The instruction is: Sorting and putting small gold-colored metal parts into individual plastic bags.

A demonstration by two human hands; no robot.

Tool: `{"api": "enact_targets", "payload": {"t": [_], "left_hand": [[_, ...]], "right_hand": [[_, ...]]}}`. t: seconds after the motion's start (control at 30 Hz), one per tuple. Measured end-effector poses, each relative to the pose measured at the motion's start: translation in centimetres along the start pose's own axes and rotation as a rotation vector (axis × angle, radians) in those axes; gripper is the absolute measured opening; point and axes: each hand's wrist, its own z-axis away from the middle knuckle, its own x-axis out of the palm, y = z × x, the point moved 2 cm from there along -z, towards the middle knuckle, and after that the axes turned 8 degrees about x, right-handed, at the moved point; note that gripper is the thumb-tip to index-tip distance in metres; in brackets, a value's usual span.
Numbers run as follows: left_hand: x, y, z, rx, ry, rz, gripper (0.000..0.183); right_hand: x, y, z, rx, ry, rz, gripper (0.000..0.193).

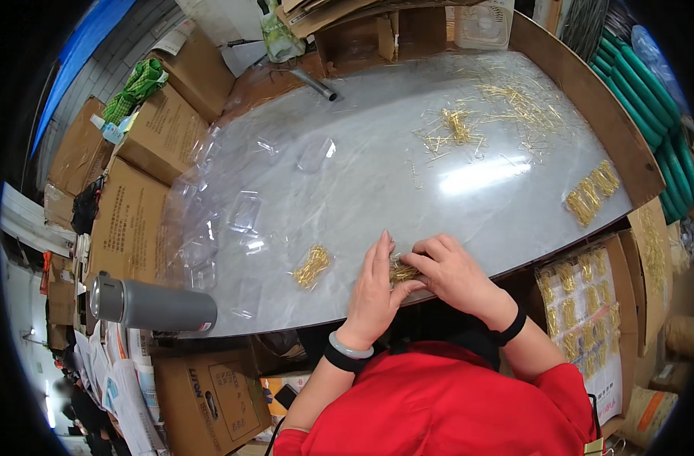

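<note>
At the table's near edge, my left hand (373,285) and my right hand (455,275) close in on a small bundle of gold wire hooks (400,270). The left fingers lie straight along the bundle's left side, with the thumb under it. From the right, my curled right fingers and thumb grip it; they hide much of it. Left of my hands lies another bundle of gold hooks (312,266). Loose gold hooks (457,128) are heaped and strewn over the far right of the table. Several bundles (592,192) sit in a row at the right edge.
Clear plastic packs (247,211) lie across the left of the grey table (362,190). A grey bottle (157,305) lies at the near left edge. Cardboard boxes (130,228) stand beyond it. At lower right, an open carton (628,304) holds packed hook bundles (579,304).
</note>
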Motion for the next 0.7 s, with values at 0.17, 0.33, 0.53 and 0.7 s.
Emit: {"api": "enact_targets", "payload": {"t": [0.17, 0.33, 0.53, 0.7], "left_hand": [[-0.7, -0.8, 0.4, 0.041, 0.075, -0.083, 0.090], [-2.7, 0.9, 2.8, -0.187, 0.168, 0.003, 0.085], [-4.0, 2.6, 4.3, -0.134, 0.030, -0.362, 0.058], [-4.7, 1.8, 3.4, -0.176, -0.041, -0.239, 0.048]], "right_hand": [[0.2, -1.1, -0.3, -0.082, 0.051, 0.031, 0.050], [1.2, -0.6, -0.1, -0.108, 0.011, 0.087, 0.047], [0.7, -0.9, -0.2, -0.078, 0.033, -0.010, 0.047], [0.4, -1.2, -0.3, -0.097, 0.011, 0.015, 0.048]]}}
